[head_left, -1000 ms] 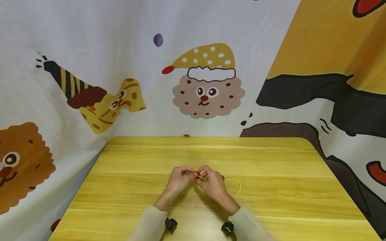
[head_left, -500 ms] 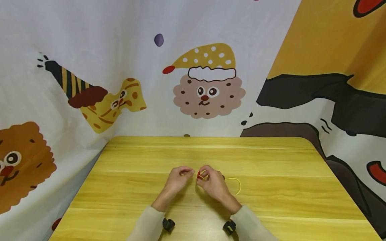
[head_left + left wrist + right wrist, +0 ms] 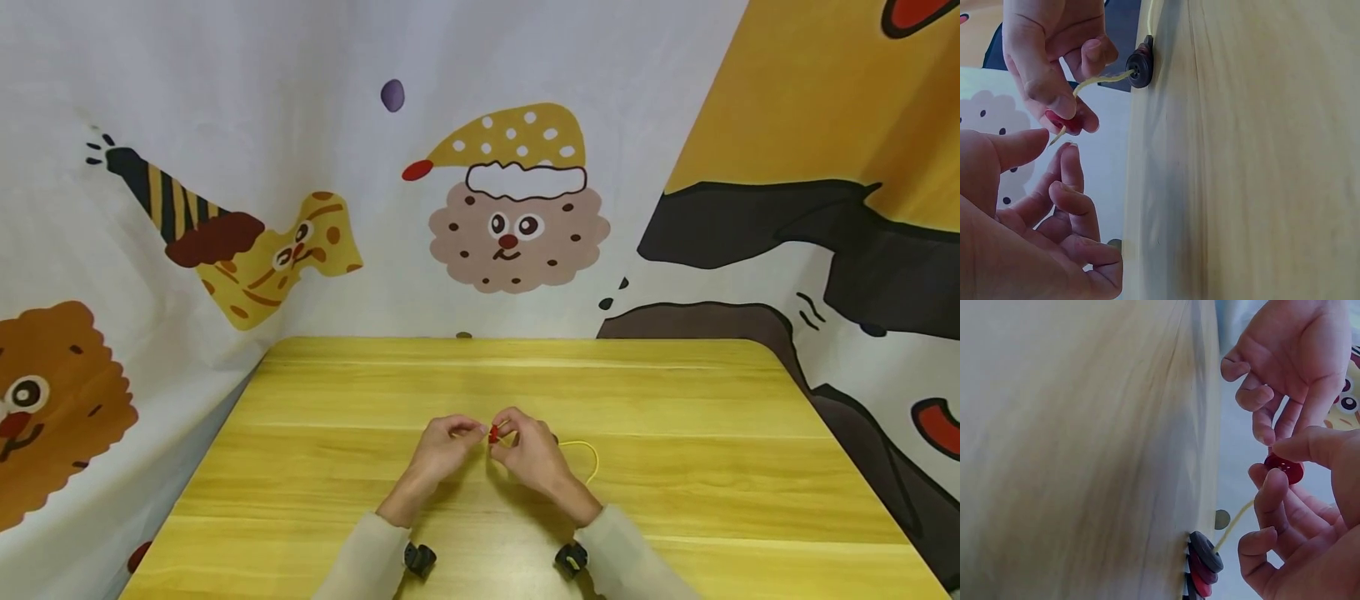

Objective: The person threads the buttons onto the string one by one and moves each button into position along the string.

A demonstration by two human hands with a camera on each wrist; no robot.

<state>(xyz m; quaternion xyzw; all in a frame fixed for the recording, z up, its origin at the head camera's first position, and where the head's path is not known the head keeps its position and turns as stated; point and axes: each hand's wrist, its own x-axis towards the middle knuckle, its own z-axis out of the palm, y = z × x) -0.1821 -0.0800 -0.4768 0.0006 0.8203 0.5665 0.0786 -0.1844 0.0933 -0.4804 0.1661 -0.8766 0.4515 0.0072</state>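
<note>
My right hand (image 3: 534, 452) pinches a small red button (image 3: 1285, 470) between thumb and fingers. A yellow cord (image 3: 1102, 79) passes by or through this button, and its short free end sticks out toward my left hand (image 3: 441, 450). The left thumb and index finger stand slightly apart at that cord end in the left wrist view, with no grip on it visible. Farther along the same cord, a dark button (image 3: 1140, 69) is strung. Dark and red buttons (image 3: 1205, 562) sit stacked together there in the right wrist view.
A wooden table (image 3: 337, 392) lies under both hands. The cord's yellow loop (image 3: 597, 458) curves over the tabletop right of the right hand. A printed cartoon curtain (image 3: 337, 125) hangs behind the table. Each wrist wears a small black device.
One second ago the left fingers were at the red button; they drew back leftward, then came slightly nearer again. The right hand keeps its pinch on the button, which has turned a little.
</note>
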